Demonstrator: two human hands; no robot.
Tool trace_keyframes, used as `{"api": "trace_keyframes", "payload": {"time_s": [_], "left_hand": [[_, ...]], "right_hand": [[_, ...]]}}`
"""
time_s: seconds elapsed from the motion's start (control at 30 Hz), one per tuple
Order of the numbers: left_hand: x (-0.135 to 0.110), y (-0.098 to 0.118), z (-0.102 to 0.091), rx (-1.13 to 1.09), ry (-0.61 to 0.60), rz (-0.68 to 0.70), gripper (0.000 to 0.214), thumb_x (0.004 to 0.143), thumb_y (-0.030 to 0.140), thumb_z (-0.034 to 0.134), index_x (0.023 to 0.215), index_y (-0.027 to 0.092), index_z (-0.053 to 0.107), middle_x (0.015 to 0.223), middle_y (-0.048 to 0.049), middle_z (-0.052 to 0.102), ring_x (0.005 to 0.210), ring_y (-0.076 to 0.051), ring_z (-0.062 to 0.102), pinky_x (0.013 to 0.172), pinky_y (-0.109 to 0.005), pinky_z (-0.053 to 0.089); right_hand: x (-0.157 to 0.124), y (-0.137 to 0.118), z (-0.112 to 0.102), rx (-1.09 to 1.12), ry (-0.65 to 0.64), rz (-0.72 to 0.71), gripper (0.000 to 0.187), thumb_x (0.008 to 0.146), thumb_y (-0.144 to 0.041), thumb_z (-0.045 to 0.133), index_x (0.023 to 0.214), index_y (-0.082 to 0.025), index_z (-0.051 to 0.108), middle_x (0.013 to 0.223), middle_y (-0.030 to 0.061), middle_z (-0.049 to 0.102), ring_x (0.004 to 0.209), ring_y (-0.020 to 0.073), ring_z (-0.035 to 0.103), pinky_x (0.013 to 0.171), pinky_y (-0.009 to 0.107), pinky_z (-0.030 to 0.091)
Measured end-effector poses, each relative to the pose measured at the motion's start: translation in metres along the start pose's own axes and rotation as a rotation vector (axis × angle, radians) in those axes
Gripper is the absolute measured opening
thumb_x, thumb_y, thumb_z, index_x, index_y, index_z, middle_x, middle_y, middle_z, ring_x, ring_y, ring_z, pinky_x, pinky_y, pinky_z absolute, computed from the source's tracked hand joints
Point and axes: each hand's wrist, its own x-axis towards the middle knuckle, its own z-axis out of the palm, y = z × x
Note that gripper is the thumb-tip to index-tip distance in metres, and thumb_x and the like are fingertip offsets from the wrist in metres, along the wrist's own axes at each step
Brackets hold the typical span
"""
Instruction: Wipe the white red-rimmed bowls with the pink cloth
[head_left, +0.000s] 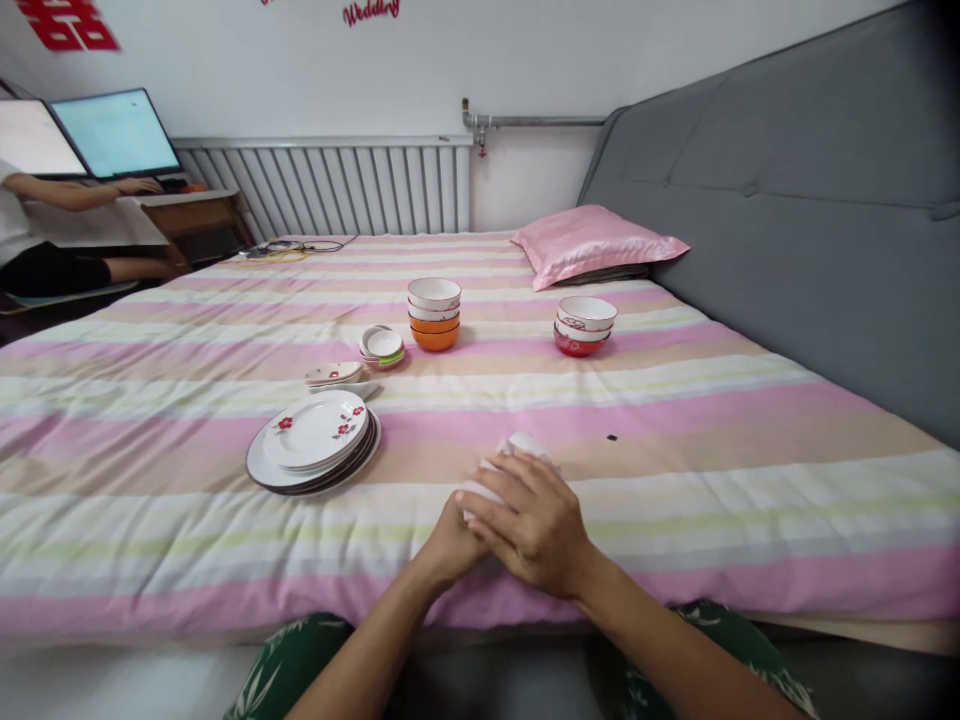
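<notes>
My right hand (536,515) curls over a crumpled white tissue (525,443), fingers pressed against it. Under and beside it, my left hand (457,540) is closed around the same bundle, with most of its fingers hidden. Whether something else is inside the tissue I cannot tell. To the left on the bed lies a pile of flower-patterned plates (319,430). Beyond it are small dishes (334,373) and a stack of small bowls (382,343). Farther back stand a stack of white and orange bowls (435,315) and a stack of white and red bowls (585,325).
The striped bedspread (675,500) carries a small black piece (612,437) right of my hands. A pink pillow (596,245) rests by the grey headboard (795,170). Cables (296,248) lie at the far edge. Another person's arm (75,192) reaches over a desk with monitors (116,135).
</notes>
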Motion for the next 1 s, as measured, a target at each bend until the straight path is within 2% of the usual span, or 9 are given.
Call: {"api": "trace_keyframes", "payload": {"time_s": [0.1,0.17,0.33,0.47,0.67,0.73,0.8,0.9,1.0], "left_hand": [[0.000,0.000,0.003,-0.057,-0.046,-0.043,0.024,0.062,0.030,0.077,0.062,0.012,0.061,0.059,0.0001,0.057,0.062,-0.013,0.051,0.059,-0.023,0.042],[0.000,0.001,0.003,-0.124,-0.074,-0.111,0.029,0.057,0.030,0.081,0.058,0.011,0.059,0.054,0.0025,0.052,0.054,-0.008,0.044,0.053,-0.020,0.036],[-0.001,0.003,0.004,-0.197,-0.110,-0.181,0.032,0.054,0.029,0.084,0.071,0.010,0.065,0.063,0.0000,0.059,0.058,-0.009,0.047,0.057,-0.021,0.037],[-0.002,0.002,0.005,-0.187,-0.111,-0.200,0.031,0.054,0.029,0.084,0.065,0.010,0.062,0.060,0.0014,0.056,0.056,-0.008,0.043,0.054,-0.020,0.034],[-0.002,0.000,0.004,-0.129,-0.081,-0.189,0.032,0.055,0.034,0.083,0.060,0.010,0.062,0.055,0.0024,0.053,0.052,-0.007,0.038,0.051,-0.020,0.030],[-0.002,0.001,0.004,-0.115,-0.062,-0.188,0.033,0.055,0.037,0.083,0.062,0.010,0.064,0.056,0.0017,0.054,0.052,-0.007,0.039,0.051,-0.020,0.031],[-0.002,0.001,0.003,-0.114,-0.054,-0.186,0.035,0.055,0.038,0.083,0.065,0.010,0.066,0.057,0.0005,0.057,0.053,-0.008,0.041,0.052,-0.021,0.032],[-0.002,0.001,0.002,-0.130,-0.050,-0.185,0.037,0.054,0.039,0.083,0.069,0.009,0.068,0.059,-0.0007,0.059,0.054,-0.009,0.044,0.053,-0.021,0.034],[0.001,0.001,0.004,-0.143,-0.049,-0.184,0.038,0.053,0.039,0.083,0.071,0.009,0.068,0.061,-0.0007,0.060,0.056,-0.010,0.046,0.055,-0.022,0.036]], "right_hand": [[0.008,0.008,-0.002,0.092,0.015,0.140,0.024,0.084,-0.028,0.056,0.105,-0.027,0.068,0.111,0.0030,0.068,0.109,0.0244,0.057,0.098,0.045,0.043],[0.012,0.013,-0.003,0.185,0.036,0.236,0.024,0.085,-0.028,0.055,0.104,-0.026,0.068,0.109,0.0043,0.068,0.106,0.0230,0.059,0.098,0.044,0.044],[0.013,0.036,0.001,0.503,0.083,0.536,0.026,0.089,-0.032,0.048,0.104,-0.026,0.069,0.107,0.0041,0.069,0.102,0.0212,0.061,0.092,0.038,0.048],[-0.001,0.060,0.018,0.814,0.160,0.849,0.036,0.088,-0.044,0.048,0.102,-0.020,0.070,0.104,0.0058,0.071,0.098,0.0231,0.064,0.087,0.037,0.049],[-0.017,0.073,0.038,1.184,0.254,1.159,0.042,0.082,-0.050,0.055,0.102,-0.016,0.069,0.110,0.0080,0.070,0.103,0.0259,0.063,0.089,0.039,0.050],[-0.018,0.072,0.039,1.207,0.252,1.163,0.042,0.082,-0.050,0.055,0.104,-0.016,0.068,0.111,0.0084,0.069,0.105,0.0262,0.063,0.092,0.041,0.049],[-0.017,0.070,0.035,1.133,0.251,1.082,0.042,0.084,-0.049,0.053,0.106,-0.016,0.067,0.113,0.0087,0.068,0.107,0.0260,0.061,0.095,0.041,0.047],[-0.013,0.066,0.023,0.900,0.202,0.859,0.038,0.088,-0.045,0.048,0.111,-0.018,0.065,0.118,0.0079,0.066,0.111,0.0245,0.058,0.098,0.041,0.044],[-0.005,0.057,0.007,0.644,0.100,0.605,0.033,0.091,-0.037,0.043,0.116,-0.024,0.062,0.120,0.0059,0.063,0.112,0.0224,0.057,0.097,0.040,0.045]]}}
